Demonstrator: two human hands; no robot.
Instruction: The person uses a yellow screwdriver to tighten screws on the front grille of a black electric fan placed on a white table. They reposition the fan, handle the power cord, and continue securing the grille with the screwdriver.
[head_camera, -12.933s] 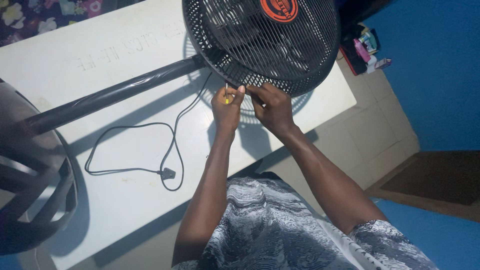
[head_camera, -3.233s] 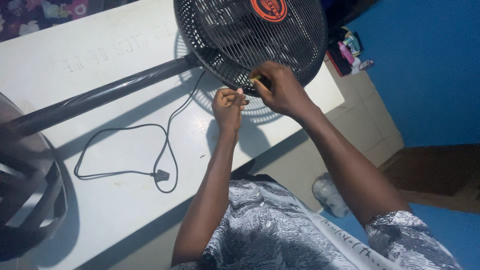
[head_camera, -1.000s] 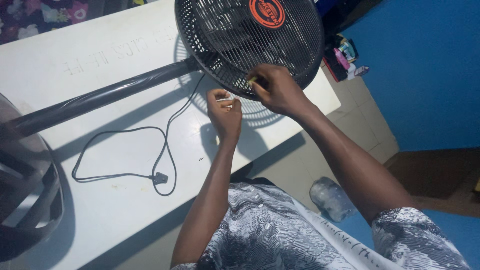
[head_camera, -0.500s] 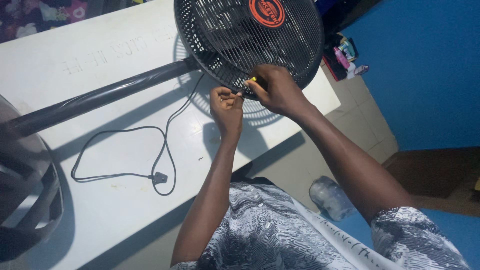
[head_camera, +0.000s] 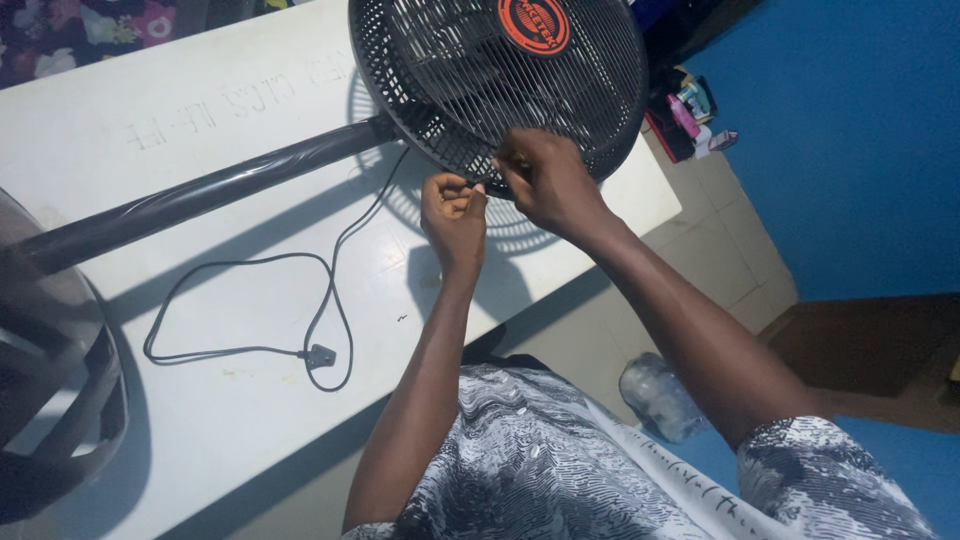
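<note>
Fan grille (head_camera: 500, 75) above hands (touching).

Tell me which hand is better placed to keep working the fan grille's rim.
Probably the right hand: its fingers already lie on the lower rim of the fan grille. The left hand sits just below, pinching something small I cannot make out.

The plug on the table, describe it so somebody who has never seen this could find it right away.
Start at the white table where a black standing fan lies on its side. A thin black cord runs from below the fan head and loops across the tabletop. The plug is the small dark block at the cord's loose end, left of the person's left forearm, the only chunky piece on that thin line.
</note>
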